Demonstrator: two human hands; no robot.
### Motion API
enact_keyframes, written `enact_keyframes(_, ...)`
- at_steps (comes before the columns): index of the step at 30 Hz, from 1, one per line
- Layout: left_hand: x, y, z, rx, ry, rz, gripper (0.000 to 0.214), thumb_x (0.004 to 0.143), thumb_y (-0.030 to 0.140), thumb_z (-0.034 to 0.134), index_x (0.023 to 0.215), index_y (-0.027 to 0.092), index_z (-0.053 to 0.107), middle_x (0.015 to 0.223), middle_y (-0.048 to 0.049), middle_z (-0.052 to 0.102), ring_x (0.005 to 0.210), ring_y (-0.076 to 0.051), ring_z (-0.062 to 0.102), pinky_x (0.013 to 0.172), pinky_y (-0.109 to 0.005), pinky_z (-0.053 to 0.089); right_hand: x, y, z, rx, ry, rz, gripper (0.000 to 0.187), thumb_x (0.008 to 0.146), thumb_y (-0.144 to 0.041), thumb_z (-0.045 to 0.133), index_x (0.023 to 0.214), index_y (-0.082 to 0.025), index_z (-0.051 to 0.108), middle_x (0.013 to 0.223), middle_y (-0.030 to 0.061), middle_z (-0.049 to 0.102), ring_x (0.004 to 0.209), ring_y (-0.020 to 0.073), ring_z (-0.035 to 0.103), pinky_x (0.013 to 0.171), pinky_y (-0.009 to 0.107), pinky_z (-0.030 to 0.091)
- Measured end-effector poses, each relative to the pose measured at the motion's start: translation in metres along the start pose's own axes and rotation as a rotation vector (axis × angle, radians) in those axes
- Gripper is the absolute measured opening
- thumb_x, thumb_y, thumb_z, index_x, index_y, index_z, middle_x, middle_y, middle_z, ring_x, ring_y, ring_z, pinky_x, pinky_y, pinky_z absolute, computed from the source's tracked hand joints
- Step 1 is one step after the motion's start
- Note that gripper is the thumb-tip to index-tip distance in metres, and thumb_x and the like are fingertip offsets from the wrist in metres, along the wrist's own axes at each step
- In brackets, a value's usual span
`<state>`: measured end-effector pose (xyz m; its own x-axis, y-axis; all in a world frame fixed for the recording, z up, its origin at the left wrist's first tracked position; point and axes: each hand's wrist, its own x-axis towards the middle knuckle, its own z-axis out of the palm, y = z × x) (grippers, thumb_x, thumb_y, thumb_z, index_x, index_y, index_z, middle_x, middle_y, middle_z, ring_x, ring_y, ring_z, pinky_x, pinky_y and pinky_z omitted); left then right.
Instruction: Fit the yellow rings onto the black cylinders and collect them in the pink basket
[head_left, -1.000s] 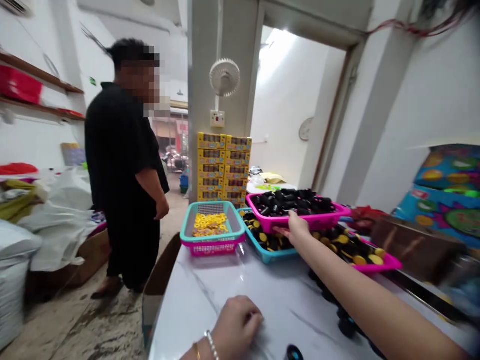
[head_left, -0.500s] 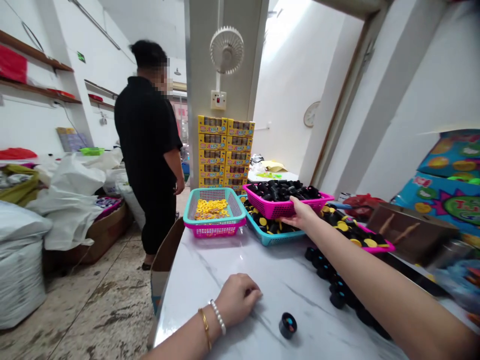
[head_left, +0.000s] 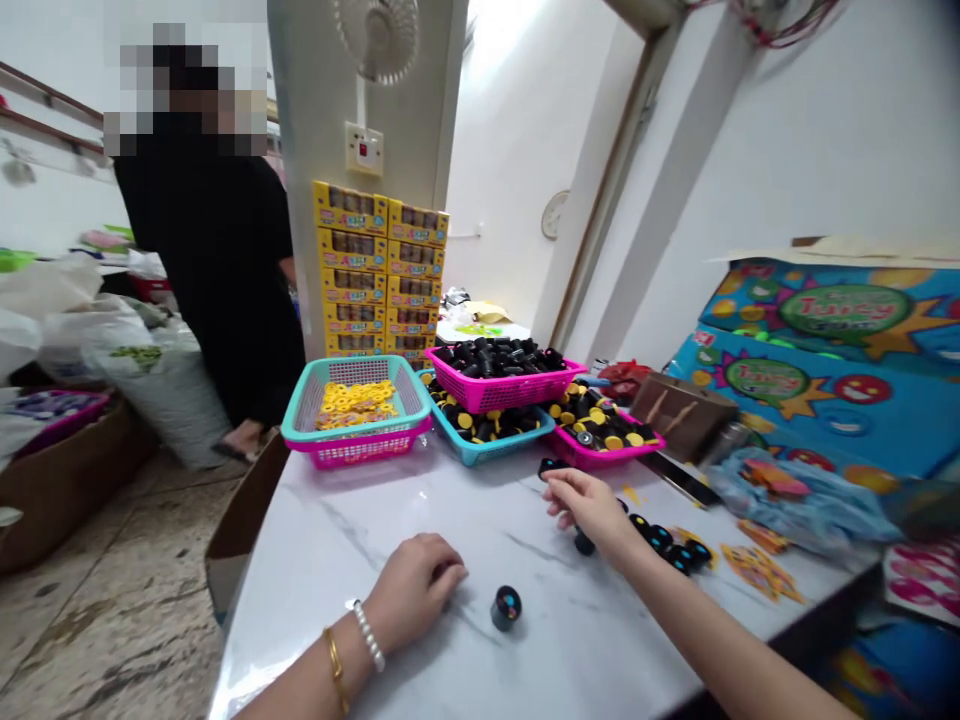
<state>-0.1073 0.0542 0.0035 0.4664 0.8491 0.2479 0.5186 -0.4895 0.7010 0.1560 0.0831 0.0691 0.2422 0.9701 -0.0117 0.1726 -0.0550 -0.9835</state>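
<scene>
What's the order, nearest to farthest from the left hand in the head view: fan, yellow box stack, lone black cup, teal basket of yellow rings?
1. Lone black cup: right of the left hand
2. Teal basket: farther back, left
3. Yellow box stack: beyond the basket
4. Fan: high above the stack

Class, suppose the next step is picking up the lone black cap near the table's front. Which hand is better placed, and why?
Probably the left hand: it is close beside the lone black cap, with nothing visibly held. The right hand is farther away, its fingertips at another cap.
</scene>
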Motion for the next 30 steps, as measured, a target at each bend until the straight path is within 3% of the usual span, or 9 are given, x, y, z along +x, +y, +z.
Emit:
enact_keyframes(3,0.001,0.000,0.004,-0.004,0.012,-0.001,0.019,0.085,0.026,0.053,0.084,0.019,0.071,0.084,-0.0044,0.069,0.083,-0.017,0.060,0.079,-0.028,0.043,-0.019,0.001,0.004,-0.106,-0.131,-0.119,0.021,0.077,-0.033,0.064,0.087,-0.014,0.065,0.070,0.0040,0.063,0.056,0.0143,0.058,0.043,0.022,0.046)
enact_keyframes(6,0.003,-0.002,0.008,-0.003,0.044,-0.017,0.018,0.083,0.026,0.055,0.083,0.019,0.072,0.083,-0.0044,0.069,0.082,-0.017,0.060,0.079,-0.028,0.044,-0.023,-0.016,0.022,-0.272,-0.284,-0.315,0.026,0.085,-0.039,0.055,0.090,-0.016,0.065,0.072,0.0035,0.064,0.060,0.0149,0.059,0.049,0.024,0.049)
enact_keyframes(12,0.004,-0.004,0.010,-0.010,0.069,-0.046,0.016,0.080,0.027,0.059,0.083,0.020,0.073,0.081,-0.0041,0.069,0.079,-0.016,0.060,0.076,-0.026,0.045,-0.002,-0.074,0.104,-0.590,-0.389,-0.900,0.018,0.088,-0.027,0.053,0.088,-0.019,0.069,0.087,0.0039,0.070,0.079,0.0173,0.064,0.072,0.027,0.049)
enact_keyframes(14,0.003,-0.002,0.009,-0.014,0.058,-0.030,0.017,0.080,0.028,0.060,0.085,0.020,0.074,0.081,-0.0041,0.068,0.079,-0.016,0.060,0.075,-0.025,0.046,0.020,-0.092,0.139,-0.742,-0.401,-0.994,0.019,0.089,-0.022,0.051,0.092,-0.019,0.069,0.094,0.0041,0.070,0.087,0.0172,0.063,0.080,0.026,0.048)
enact_keyframes(18,-0.003,0.002,0.006,-0.079,0.004,0.026,0.030,0.079,0.039,0.063,0.102,0.022,0.070,0.090,-0.0038,0.069,0.078,-0.016,0.061,0.075,-0.025,0.048,0.084,-0.112,0.209,-1.007,-0.440,-0.948,0.017,0.089,-0.017,0.053,0.094,-0.017,0.069,0.099,0.0067,0.070,0.096,0.0183,0.062,0.089,0.028,0.045)
enact_keyframes(22,-0.002,-0.004,0.011,-0.048,-0.045,0.089,0.040,0.079,0.042,0.062,0.114,0.023,0.064,0.098,-0.0041,0.070,0.090,-0.020,0.063,0.086,-0.030,0.048,0.139,-0.113,0.268,-1.206,-0.473,-0.801,0.017,0.091,-0.027,0.058,0.099,-0.014,0.065,0.103,0.0080,0.065,0.095,0.0194,0.062,0.088,0.038,0.049)
enact_keyframes(26,0.005,-0.018,0.020,0.058,-0.154,0.146,0.052,0.079,0.049,0.060,0.121,0.019,0.059,0.101,-0.0079,0.070,0.097,-0.026,0.062,0.088,-0.034,0.050,0.164,-0.107,0.303,-1.349,-0.497,-0.687,0.025,0.092,-0.031,0.058,0.110,-0.013,0.060,0.112,0.0098,0.060,0.095,0.0196,0.061,0.082,0.037,0.052)
enact_keyframes(30,0.007,-0.024,0.020,0.147,-0.150,0.117,0.057,0.080,0.057,0.055,0.123,0.019,0.057,0.100,-0.0110,0.068,0.094,-0.028,0.062,0.082,-0.038,0.052,0.160,-0.102,0.316,-1.357,-0.535,-0.710,0.028,0.092,-0.032,0.058,0.113,-0.013,0.058,0.111,0.0088,0.060,0.094,0.0203,0.061,0.079,0.037,0.053)
